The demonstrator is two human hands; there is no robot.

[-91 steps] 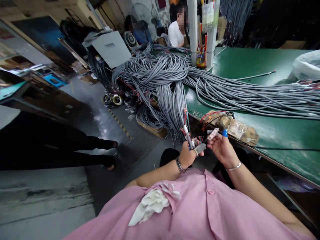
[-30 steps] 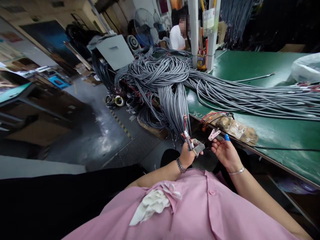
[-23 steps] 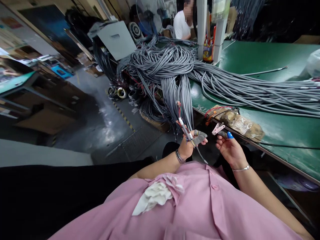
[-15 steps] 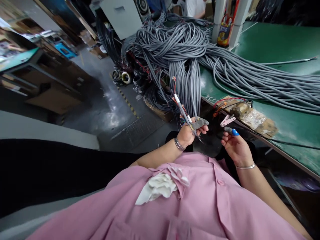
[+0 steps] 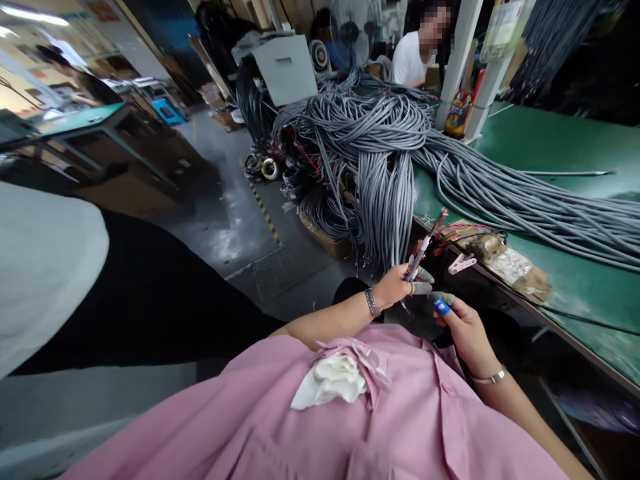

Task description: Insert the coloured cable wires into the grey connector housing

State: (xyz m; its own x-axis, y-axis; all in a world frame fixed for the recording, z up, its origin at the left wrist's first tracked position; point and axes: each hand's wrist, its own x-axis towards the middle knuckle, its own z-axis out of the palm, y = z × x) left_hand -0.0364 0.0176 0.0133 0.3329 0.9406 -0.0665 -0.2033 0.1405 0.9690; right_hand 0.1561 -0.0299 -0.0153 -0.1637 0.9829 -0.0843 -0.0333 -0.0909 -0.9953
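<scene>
My left hand (image 5: 393, 288) is closed around a short bundle of grey cable ends (image 5: 420, 252). Stripped coloured wires and a white sleeve show at the bundle's upper end, which leans toward the bench. Grey covers sit on some fingertips of this hand. My right hand (image 5: 470, 330) is close by on the right, thumb and finger pinched together; a blue cover is on the thumb and a grey one on a finger. Whatever lies in that pinch is too small to make out. Just above it, a pink clothes peg (image 5: 462, 264) juts from the bench edge.
Long grey cables (image 5: 525, 193) run over the green bench (image 5: 545, 143) and hang from its corner. A taped wooden block (image 5: 515, 263) lies at the bench edge. To the left stands a person in black trousers (image 5: 150, 293); another in a white shirt (image 5: 406, 59) is behind the cables.
The view has tilted upward. My left hand has swung the cable ends from leaning left to leaning right. My right hand has moved away from the peg, nearer my left fingertips.
</scene>
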